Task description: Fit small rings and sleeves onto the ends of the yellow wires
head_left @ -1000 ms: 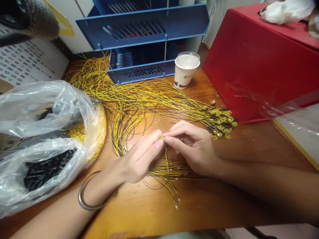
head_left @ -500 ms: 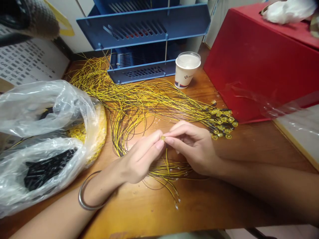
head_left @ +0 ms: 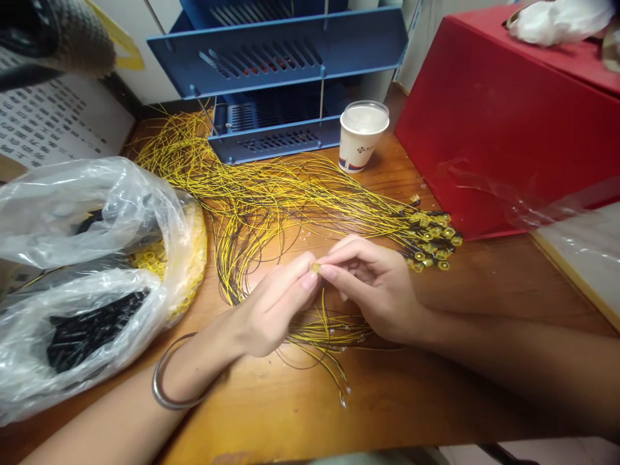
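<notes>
My left hand (head_left: 278, 307) and my right hand (head_left: 375, 284) meet at the middle of the table, fingertips pinched on one small yellow nut-like piece (head_left: 316, 267). A yellow and a dark wire hang down from below the fingers. Under the hands lies a bunch of yellow-and-black wires (head_left: 334, 336) with small pale tips. Beyond them spreads a long bundle of such wires (head_left: 271, 187). Its right end carries several yellow hexagonal caps (head_left: 431, 239) on black sleeves. What the lower fingers grip is hidden.
At left, plastic bags hold black tubular pieces (head_left: 94, 329) and yellow hexagonal pieces (head_left: 186, 284). A blue slotted rack (head_left: 285, 58) and a paper cup (head_left: 361, 142) stand at the back. A red box (head_left: 508, 129) occupies the right. The wooden table's (head_left: 271, 420) front edge is near me.
Both hands keep their pinch on the yellow piece in nearly the same place. Only a very slight shift of fingers and view shows.
</notes>
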The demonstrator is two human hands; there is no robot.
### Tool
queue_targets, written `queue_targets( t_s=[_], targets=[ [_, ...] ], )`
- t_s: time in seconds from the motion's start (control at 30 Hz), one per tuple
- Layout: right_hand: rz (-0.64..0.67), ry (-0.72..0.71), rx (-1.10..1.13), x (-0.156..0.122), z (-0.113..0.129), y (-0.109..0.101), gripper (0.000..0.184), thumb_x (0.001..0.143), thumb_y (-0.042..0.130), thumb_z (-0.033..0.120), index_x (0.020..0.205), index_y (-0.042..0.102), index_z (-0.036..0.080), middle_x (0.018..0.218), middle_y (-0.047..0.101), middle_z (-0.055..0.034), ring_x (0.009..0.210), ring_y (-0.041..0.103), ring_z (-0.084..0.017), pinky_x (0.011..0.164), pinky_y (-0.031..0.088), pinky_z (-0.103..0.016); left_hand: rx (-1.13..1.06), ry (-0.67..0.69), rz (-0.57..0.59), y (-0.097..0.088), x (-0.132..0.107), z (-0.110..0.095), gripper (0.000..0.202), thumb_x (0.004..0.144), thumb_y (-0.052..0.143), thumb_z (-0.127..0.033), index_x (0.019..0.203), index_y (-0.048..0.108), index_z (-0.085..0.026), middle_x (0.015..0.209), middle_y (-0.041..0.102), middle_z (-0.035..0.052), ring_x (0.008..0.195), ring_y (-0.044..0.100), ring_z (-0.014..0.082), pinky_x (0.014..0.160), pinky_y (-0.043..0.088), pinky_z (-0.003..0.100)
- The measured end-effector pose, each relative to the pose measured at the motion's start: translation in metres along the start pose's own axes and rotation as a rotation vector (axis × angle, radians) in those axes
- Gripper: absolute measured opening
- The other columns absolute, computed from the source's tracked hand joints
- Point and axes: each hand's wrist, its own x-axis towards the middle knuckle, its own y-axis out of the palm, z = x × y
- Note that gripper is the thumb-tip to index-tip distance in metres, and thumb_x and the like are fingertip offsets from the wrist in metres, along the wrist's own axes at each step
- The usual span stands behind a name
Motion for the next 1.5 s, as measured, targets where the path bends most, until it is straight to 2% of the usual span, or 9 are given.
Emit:
queue_targets(
  t_s=[0.27,0.67,0.97,1.2,1.5],
  targets=[
    [0.000,0.002,0.012,-0.0008,-0.0003,0.0003,0.003,0.086,0.067,0.015,0.085,0.068,0.018,0.076,0.062,-0.0007,0.058,0.053,-0.008,0.046,0.041,-0.020,0.012,-0.009,0.034,-0.0032,-0.0024,0.0035,0.037,0.104,0.031,-0.041,0.076,0.036,-0.018,0.066,0.033,-0.0041,0.057,0.029,0.0096,0.053,0.027,0.026],
    [0.016,-0.026,-0.032,-0.0026,-0.0050,-0.0029,0.003,0.088,0.067,0.019,0.089,0.069,0.019,0.078,0.062,-0.0018,0.066,0.056,-0.011,0.052,0.043,-0.024,0.021,-0.004,0.006,-0.0006,-0.0011,-0.0008,0.036,0.102,0.033,-0.040,0.073,0.035,-0.019,0.063,0.032,-0.0043,0.055,0.028,0.0100,0.051,0.024,0.027],
    [0.024,-0.088,-0.096,-0.0032,-0.0023,-0.0023,0.004,0.088,0.067,0.016,0.087,0.069,0.019,0.078,0.064,-0.0023,0.072,0.059,-0.013,0.059,0.046,-0.027,0.040,-0.013,0.051,-0.0044,-0.0025,0.0019,0.037,0.103,0.031,-0.042,0.075,0.036,-0.019,0.065,0.033,-0.0043,0.057,0.030,0.0097,0.052,0.026,0.026],
    [0.017,0.026,0.012,-0.0019,0.0002,0.0002,0.002,0.088,0.066,0.017,0.088,0.068,0.018,0.079,0.061,-0.0007,0.057,0.053,-0.008,0.046,0.042,-0.021,-0.012,-0.009,0.015,-0.0013,-0.0010,0.0006,0.037,0.102,0.034,-0.041,0.073,0.037,-0.018,0.065,0.034,-0.0037,0.058,0.030,0.0104,0.052,0.026,0.026],
    [0.022,0.003,0.002,-0.0012,-0.0014,-0.0010,0.002,0.088,0.066,0.017,0.087,0.068,0.018,0.077,0.061,-0.0002,0.057,0.053,-0.008,0.047,0.042,-0.021,0.007,-0.013,0.043,-0.0034,-0.0018,0.0031,0.036,0.103,0.032,-0.041,0.075,0.036,-0.018,0.066,0.034,-0.0038,0.057,0.029,0.0097,0.053,0.026,0.026]
  ],
)
